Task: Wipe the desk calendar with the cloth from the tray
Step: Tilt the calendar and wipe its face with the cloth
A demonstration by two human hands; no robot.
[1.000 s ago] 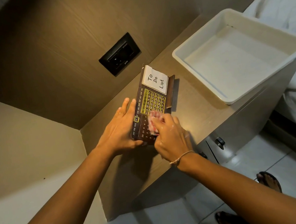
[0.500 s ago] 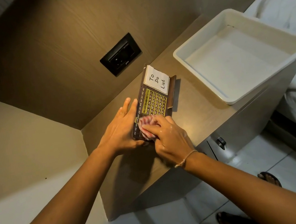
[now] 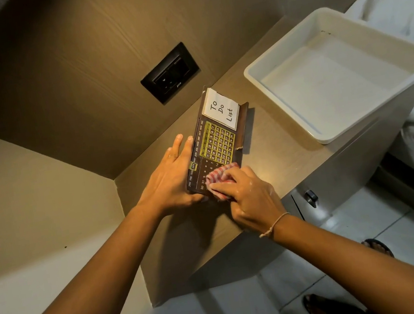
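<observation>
While the left hand (image 3: pixel 169 178) braces the brown desk calendar (image 3: pixel 215 145) on the bedside cabinet (image 3: pixel 275 157), the right hand (image 3: pixel 249 198) presses a red-and-white checked cloth (image 3: pixel 220 181) onto its near end.

The left hand lies open and flat, palm down, fingers stretched along the calendar's left edge beside the strip of month names, the thumb hidden near the bottom corner. The right hand is closed around the bunched cloth, pinching it against the lower rows of dates, and wears a thin string bracelet (image 3: pixel 274 225) at the wrist. A white note reading "To Do List" (image 3: pixel 221 111) sits at the calendar's far end. The white tray (image 3: pixel 288 115) stands just to the right, apart from the calendar, with a black wall socket (image 3: pixel 169 73) behind.
</observation>
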